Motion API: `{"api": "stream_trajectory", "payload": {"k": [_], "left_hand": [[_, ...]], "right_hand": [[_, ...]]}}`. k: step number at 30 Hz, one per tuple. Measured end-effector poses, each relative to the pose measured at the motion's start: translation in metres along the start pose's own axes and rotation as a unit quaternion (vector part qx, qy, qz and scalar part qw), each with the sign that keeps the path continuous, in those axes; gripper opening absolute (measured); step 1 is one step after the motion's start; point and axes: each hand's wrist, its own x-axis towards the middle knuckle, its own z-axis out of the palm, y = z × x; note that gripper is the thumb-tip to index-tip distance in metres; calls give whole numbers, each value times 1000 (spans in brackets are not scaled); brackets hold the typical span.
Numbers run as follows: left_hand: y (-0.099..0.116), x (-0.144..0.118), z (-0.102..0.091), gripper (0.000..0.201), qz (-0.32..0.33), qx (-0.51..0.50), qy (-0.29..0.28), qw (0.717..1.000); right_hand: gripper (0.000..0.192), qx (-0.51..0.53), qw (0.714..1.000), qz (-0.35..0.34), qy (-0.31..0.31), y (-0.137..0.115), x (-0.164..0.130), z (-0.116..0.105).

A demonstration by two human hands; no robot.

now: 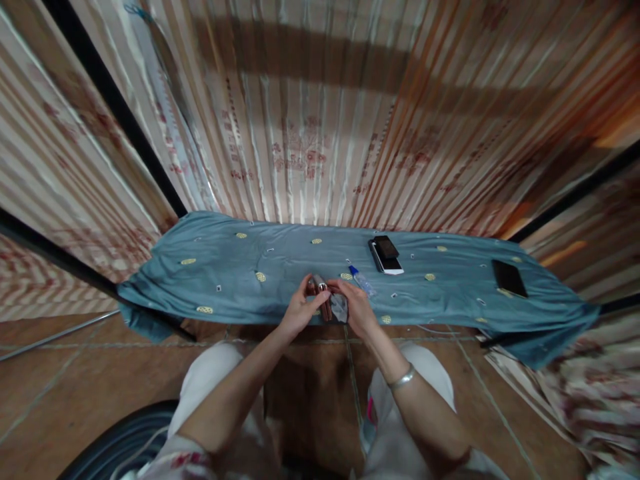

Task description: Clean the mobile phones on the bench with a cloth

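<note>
My left hand (300, 309) is closed around a shiny rose-gold cylindrical object (326, 308) near the front edge of the cloth-covered table. Its exact kind is too small to make out. My right hand (357, 308) is closed too, its fingertips meeting the top of the same object. A crumpled grey cloth (339, 307) hangs from the right fingers, beside the cylinder. Just beyond the right hand lies a clear item with a blue end (362, 280), perhaps a small bottle or tube.
A teal patterned cloth (280, 250) covers the narrow table. At its back right, a dark phone-like slab (387, 247) rests on a white-edged box (394, 268). A flat black object (509, 277) lies farther right. Black poles (125, 127) and a curtain (300, 133) stand around.
</note>
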Motion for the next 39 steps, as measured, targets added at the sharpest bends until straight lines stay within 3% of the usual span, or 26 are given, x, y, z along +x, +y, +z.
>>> {"api": "stream_trajectory", "payload": {"k": [4, 12, 18, 23, 28, 32, 35, 39], "left_hand": [[1, 0, 1, 38, 37, 23, -26, 999], [-8, -6, 4, 43, 76, 114, -91, 986], [-7, -11, 5, 68, 124, 165, -114, 972], [5, -10, 1, 75, 177, 177, -104, 962], [10, -8, -3, 76, 196, 194, -110, 955], [10, -5, -2, 68, 143, 143, -79, 976], [10, -4, 2, 49, 44, 45, -40, 997], [9, -8, 8, 37, -106, -103, -77, 986]], "right_hand": [[32, 28, 999, 21, -9, -7, 7, -11], [29, 9, 997, -22, -68, -20, 11, -26], [31, -143, 982, -126, 8, -1, 5, -10], [42, -115, 991, -49, -49, 1, -4, 1], [41, -72, 993, 35, -86, -7, -12, 3], [48, -109, 991, 32, -72, 0, -10, 2], [52, -212, 975, -23, -58, 13, -5, -1], [57, -298, 949, -103, 5, 22, -2, -5]]}}
